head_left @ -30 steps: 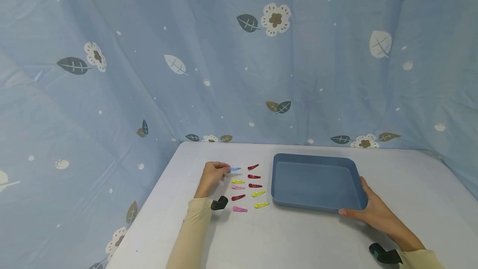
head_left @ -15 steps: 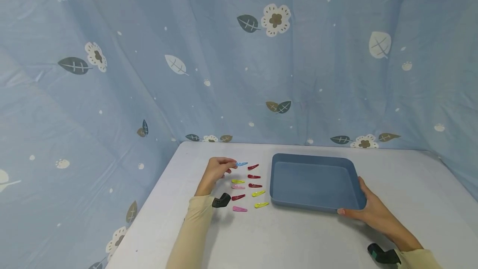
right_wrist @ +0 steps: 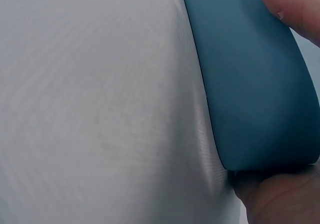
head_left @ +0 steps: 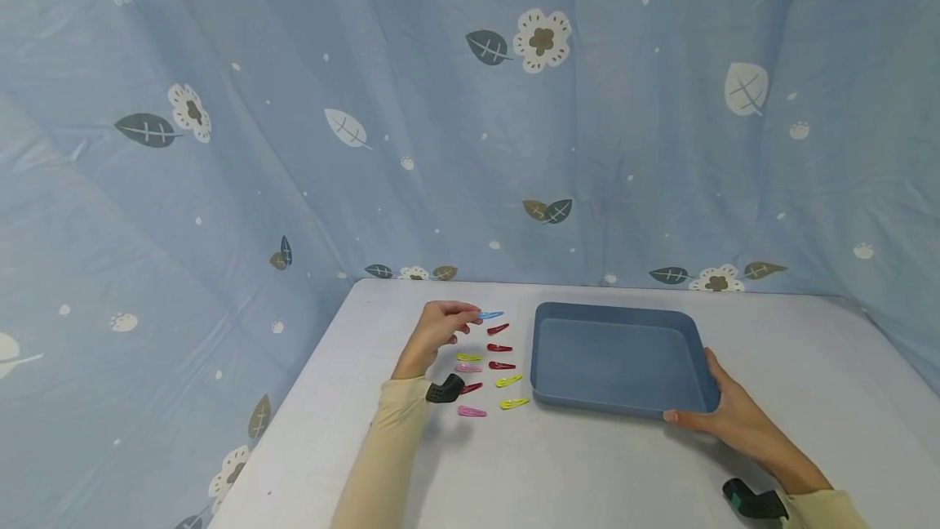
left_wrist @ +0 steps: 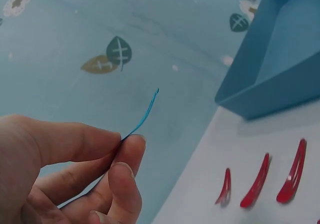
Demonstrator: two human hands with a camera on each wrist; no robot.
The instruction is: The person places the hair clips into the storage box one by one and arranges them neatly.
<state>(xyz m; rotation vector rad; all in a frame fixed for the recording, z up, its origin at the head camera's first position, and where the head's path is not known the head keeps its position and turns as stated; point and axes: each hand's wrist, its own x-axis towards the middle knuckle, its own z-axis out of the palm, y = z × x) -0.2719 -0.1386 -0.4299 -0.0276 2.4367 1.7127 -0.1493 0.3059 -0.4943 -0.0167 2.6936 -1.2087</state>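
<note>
A blue snap hair clip [head_left: 490, 315] is pinched between the thumb and fingers of my left hand [head_left: 439, 335], raised over the far left part of the table. In the left wrist view the hair clip [left_wrist: 146, 115] appears edge-on, its lower part behind the fingertips. Below and right of that hand lie red hair clips [head_left: 502, 365], yellow hair clips [head_left: 514, 403] and pink hair clips [head_left: 472, 411] in two rough columns. My right hand [head_left: 734, 413] grips the near right corner of a blue-grey tray [head_left: 613, 408], thumb on its front wall and fingers along its right side.
The white table [head_left: 587, 472] ends at a patterned blue curtain [head_left: 470, 145] at the back and left. The tray stands right of the clips. Dark wrist cameras sit on both wrists, the left one [head_left: 445, 388] overlapping a red clip in the head view.
My left hand has moved right and farther back with the blue hair clip, up past the top of the clip columns. The right hand stays on the tray, which shifted slightly left.
</note>
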